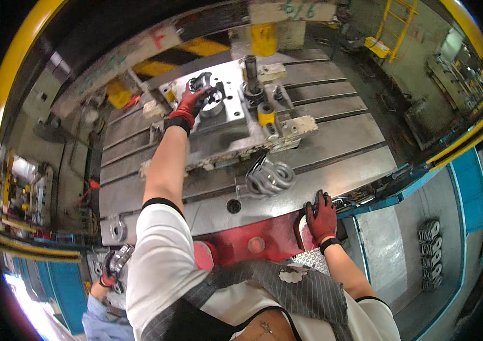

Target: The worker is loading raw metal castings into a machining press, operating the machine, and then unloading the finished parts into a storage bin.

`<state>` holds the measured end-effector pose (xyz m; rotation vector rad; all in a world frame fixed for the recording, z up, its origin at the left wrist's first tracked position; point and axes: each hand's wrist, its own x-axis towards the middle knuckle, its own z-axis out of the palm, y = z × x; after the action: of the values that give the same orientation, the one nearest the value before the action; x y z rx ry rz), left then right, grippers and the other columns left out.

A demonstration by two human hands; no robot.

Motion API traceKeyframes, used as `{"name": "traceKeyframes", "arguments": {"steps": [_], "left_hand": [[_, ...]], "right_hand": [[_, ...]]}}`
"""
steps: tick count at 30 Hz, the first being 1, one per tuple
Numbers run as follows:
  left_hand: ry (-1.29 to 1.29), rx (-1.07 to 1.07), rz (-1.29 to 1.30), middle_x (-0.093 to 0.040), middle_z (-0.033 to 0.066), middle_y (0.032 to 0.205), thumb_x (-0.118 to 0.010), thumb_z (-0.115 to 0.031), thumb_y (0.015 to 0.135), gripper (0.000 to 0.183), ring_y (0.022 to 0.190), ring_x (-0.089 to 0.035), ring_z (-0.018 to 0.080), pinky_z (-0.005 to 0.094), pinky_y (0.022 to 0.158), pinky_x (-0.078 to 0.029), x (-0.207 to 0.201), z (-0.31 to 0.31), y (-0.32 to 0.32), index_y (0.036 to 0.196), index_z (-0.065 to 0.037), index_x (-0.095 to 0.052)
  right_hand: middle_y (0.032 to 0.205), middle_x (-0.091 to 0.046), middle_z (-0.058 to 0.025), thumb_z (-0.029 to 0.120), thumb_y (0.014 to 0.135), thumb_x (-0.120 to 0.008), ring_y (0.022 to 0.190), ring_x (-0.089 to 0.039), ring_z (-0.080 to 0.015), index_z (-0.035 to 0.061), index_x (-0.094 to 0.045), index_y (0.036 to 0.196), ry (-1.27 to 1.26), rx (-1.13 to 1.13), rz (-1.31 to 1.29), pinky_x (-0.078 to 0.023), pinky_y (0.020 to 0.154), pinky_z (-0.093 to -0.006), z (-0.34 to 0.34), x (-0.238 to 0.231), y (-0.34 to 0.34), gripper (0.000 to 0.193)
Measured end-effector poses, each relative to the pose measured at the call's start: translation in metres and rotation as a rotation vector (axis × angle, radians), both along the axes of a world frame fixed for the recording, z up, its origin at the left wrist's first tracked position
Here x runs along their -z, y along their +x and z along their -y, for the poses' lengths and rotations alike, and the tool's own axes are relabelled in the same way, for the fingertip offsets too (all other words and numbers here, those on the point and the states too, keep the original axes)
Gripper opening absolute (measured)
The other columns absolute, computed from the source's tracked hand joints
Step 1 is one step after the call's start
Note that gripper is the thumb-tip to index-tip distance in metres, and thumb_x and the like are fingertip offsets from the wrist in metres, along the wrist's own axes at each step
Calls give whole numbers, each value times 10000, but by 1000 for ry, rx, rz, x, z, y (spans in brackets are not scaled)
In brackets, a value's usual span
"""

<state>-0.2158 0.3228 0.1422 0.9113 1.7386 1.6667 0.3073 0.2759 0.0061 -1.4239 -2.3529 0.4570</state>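
My left hand [189, 105], in a red and black glove, reaches far forward over the grey die block [227, 133] on the press bed. Its fingers are closed on a dark stamped metal part [203, 83] that lies against a round recess [214, 102] in the die. My right hand [321, 217], gloved the same way, rests flat with spread fingers on the red front edge [258, 238] of the bed and holds nothing. A small pile of shiny stamped metal parts [270, 177] lies on the bed between my two hands.
The slotted steel press bed [338, 136] spreads to the right. A yellow-capped post [266, 113] and a dark guide pillar [251, 71] stand on the die. At lower left, another person's gloved hand [108, 275] holds a metal part [120, 258]. More stacked parts [430, 247] sit low right.
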Motion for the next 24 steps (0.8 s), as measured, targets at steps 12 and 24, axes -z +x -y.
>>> {"name": "traceKeyframes", "arguments": {"steps": [12, 24], "left_hand": [[887, 400, 956, -390, 197, 1342, -474, -517, 800, 690, 1227, -379, 368, 525, 1049, -254, -55, 273, 127, 1311, -62, -390], [-846, -842, -434, -370, 193, 1336, -761, -548, 550, 1068, 1221, -388, 317, 370, 991, -357, 100, 506, 20, 1382, -97, -265]], "right_hand": [[1264, -396, -280, 367, 856, -517, 1130, -424, -437, 30, -394, 1289, 58, -41, 57, -367, 940, -457, 8, 3, -3, 562], [1235, -415, -281, 309, 871, -505, 1133, -420, -424, 0, -426, 1257, 105, -127, 81, -360, 944, -458, 1, 22, 1, 500]]}}
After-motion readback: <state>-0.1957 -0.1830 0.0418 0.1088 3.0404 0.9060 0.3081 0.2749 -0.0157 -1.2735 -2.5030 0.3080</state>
